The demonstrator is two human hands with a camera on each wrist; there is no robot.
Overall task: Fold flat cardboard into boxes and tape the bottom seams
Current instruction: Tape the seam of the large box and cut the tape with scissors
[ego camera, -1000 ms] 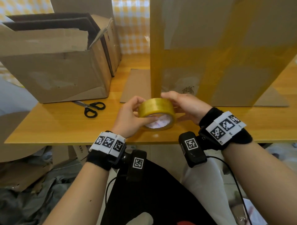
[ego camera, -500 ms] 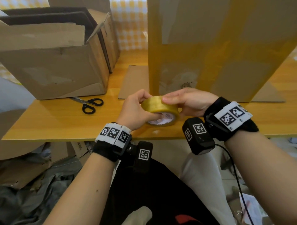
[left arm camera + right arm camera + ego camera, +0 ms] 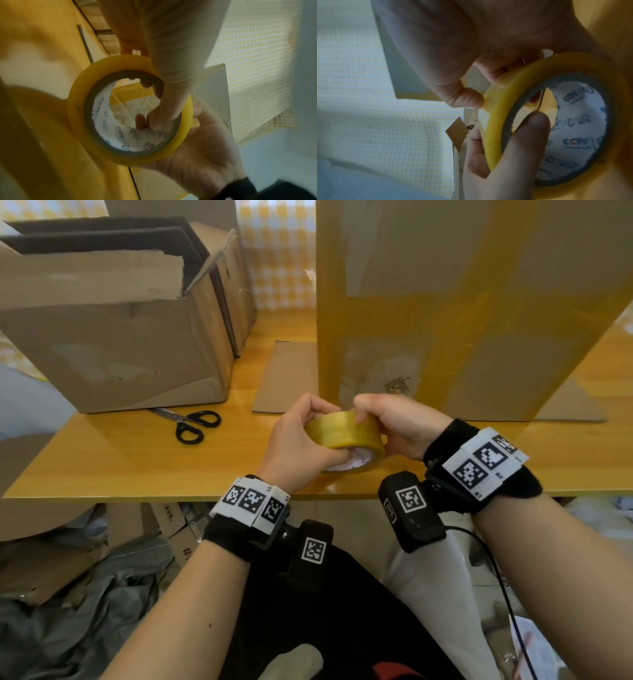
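Two hands on one tape roll (image 3: pixel 344 440), held just above the near edge of the wooden table (image 3: pixel 102 467), right in front of the tall upright cardboard box (image 3: pixel 462 313) w/ old yellow tape strips on its face.

L hand (image 3: pixel 301 443): fingers curled round the roll, thumb hooked into the printed core, other fingers over the outer band. That's the carrying grip. R hand (image 3: pixel 394 424): fingertips bent down onto the top of the yellow band, thumb against the roll's rim in the R wrist view; looks like picking at the wrap to find the loose end. No free tail visible in any view, so can't tell if the end is lifted yet.

Key relation: roll's axis runs roughly toward the person & slightly down, open core facing the wrist cams, so the band's curved face lies directly under the R fingertips. R hand is the one placed to peel; L hand only steadies & can rotate the roll to feed the seam round to the R nails. Box stands just beyond both hands, near but not touching.

Judgement: step = freeing the tape end before taping a seam; no new strip seen going on.

Also on table: black-handled scissors (image 3: pixel 191 424) well left of the hands, open-topped brown box (image 3: pixel 113 337) far left, flat cardboard sheet (image 3: pixel 287 378) under/beside the tall box.
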